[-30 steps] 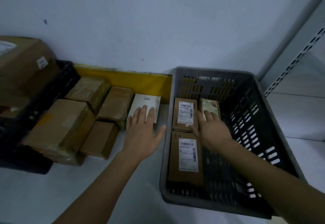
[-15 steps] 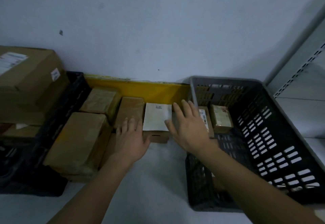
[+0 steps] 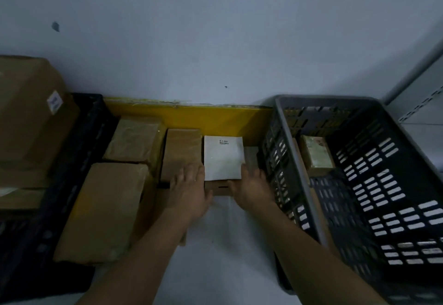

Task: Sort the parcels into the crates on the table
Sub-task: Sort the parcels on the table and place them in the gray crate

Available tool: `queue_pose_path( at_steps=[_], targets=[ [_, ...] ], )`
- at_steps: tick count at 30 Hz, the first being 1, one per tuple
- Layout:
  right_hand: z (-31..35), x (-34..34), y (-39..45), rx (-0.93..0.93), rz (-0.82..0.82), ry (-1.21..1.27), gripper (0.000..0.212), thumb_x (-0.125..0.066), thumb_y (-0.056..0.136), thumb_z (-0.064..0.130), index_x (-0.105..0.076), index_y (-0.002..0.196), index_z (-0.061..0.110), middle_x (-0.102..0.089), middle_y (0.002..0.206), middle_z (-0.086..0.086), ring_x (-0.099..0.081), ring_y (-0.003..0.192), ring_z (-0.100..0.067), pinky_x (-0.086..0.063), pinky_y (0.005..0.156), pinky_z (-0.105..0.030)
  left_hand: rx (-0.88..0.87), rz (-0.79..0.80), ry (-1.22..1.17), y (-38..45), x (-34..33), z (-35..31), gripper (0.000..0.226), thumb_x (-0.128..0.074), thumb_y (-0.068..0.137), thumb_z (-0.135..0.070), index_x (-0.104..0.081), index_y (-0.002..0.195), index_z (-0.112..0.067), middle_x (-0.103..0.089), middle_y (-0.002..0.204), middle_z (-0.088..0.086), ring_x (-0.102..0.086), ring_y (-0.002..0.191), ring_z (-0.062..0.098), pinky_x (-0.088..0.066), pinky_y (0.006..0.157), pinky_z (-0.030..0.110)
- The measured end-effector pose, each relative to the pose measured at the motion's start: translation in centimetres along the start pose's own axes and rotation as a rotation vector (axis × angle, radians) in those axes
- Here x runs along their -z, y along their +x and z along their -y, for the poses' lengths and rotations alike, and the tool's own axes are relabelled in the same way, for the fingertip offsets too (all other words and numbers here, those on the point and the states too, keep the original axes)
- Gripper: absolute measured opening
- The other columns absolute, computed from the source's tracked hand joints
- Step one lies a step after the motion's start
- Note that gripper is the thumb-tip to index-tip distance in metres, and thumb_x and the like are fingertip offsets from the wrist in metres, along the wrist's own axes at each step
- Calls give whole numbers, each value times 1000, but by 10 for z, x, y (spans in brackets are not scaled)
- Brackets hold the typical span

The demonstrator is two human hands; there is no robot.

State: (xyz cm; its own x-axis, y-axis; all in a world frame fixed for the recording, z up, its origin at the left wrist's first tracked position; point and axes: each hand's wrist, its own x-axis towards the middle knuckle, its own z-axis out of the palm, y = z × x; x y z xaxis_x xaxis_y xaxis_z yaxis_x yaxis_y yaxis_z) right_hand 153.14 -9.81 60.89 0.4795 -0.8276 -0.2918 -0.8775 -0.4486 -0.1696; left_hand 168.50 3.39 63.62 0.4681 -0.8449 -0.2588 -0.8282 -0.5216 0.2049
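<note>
Just left of the grey crate (image 3: pixel 299 151), standing on the white table (image 3: pixel 225 244), sits the white-topped parcel (image 3: pixel 223 158) — a small brown box with a pale label sheet across its upper face. Both hands flank it: the left hand (image 3: pixel 189 192) lies against its left edge with fingers stretched forward over the neighbouring brown parcel (image 3: pixel 181 151), and the right hand (image 3: pixel 251 187) presses its right side, in the narrow gap before the crate wall. Neither hand is curled round the box; they look flat and relaxed, bracing it rather than grasping.

The step in hand appears to be lifting this parcel. To do it well, I would squeeze evenly from both sides, low on the cardboard, so the loose-looking sheet does not slide — then raise it high enough to clear the crate's rim.

Inside the crate a small taped parcel (image 3: pixel 315 153) rests near the far wall. Further left of the crate lie more brown parcels and a black crate (image 3: pixel 79 141).
</note>
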Motion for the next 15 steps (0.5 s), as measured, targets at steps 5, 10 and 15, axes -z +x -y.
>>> queue_pose_path(
  at_steps=[5,10,15],
  targets=[
    [-4,-26,41,-75,76,110,87,-45,103,70,-18,171,23,-24,169,-27,-29,152,-50,-39,120,-53,-3,36,57,22,-22,8,81,-40,105,-59,-8,169,-23,-13,174,14,-15,159,42,-22,127,58],
    [-6,-41,67,-121,99,209,83,-54,105,61,-22,169,19,-42,156,-25,-47,137,-43,-49,106,-48,14,68,97,31,-32,18,81,-40,103,-60,-8,168,-25,-14,172,14,-15,157,43,-25,125,58],
    [1,-40,74,-213,-30,364,73,-72,100,38,-38,159,12,-58,140,-20,-60,124,-39,-57,97,-49,12,51,99,31,-31,20,76,-34,100,-62,-18,166,-28,-20,169,12,-19,155,41,-28,123,55]
  ],
)
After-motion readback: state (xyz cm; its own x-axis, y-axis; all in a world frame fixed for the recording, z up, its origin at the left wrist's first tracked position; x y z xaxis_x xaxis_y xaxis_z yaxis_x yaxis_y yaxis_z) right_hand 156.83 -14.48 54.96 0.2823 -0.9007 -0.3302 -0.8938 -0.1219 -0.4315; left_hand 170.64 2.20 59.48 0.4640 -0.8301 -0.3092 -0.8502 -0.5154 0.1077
